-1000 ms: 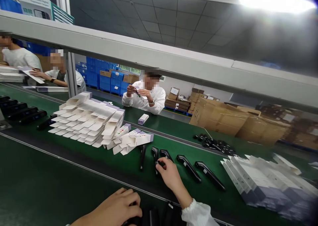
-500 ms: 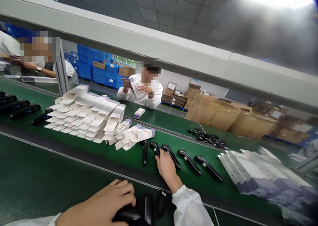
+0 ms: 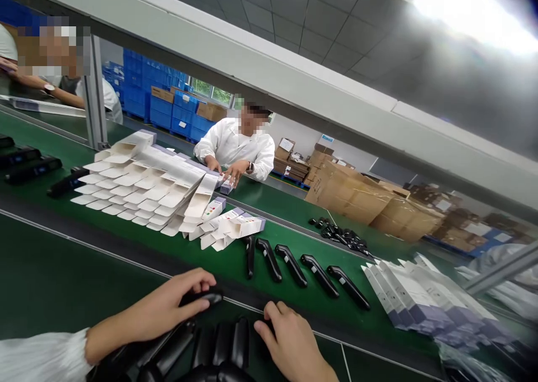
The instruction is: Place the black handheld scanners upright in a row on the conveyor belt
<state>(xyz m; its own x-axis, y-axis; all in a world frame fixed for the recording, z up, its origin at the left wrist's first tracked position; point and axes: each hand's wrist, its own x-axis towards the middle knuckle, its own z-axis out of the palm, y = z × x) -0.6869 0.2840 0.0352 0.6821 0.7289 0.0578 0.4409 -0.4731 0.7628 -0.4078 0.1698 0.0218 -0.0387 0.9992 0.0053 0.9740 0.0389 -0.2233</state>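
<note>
My left hand (image 3: 168,303), at lower centre-left, has its thumb and fingers closed round a black device (image 3: 213,297). Several more black devices (image 3: 221,343) lie close together below it, on the near green surface. My right hand (image 3: 290,337) is just right of that group, thumb and fingers apart, with nothing seen between them. Beyond both hands, several black angled devices (image 3: 313,273) lie in a slanting row on the green belt. Open white boxes (image 3: 143,186) are stacked at the left of the belt, with a few loose white boxes (image 3: 235,228) beside them.
More white and purple boxes (image 3: 428,298) stand at the right. Black devices (image 3: 33,168) lie at far left. Across the belt, a person in white (image 3: 235,147) handles a small box. Small black parts (image 3: 340,236) are piled on the far surface. A beam (image 3: 252,79) crosses above.
My right hand has drawn back from the row on the belt to the near surface. My left hand has risen and holds a device. The person opposite has lowered their hands.
</note>
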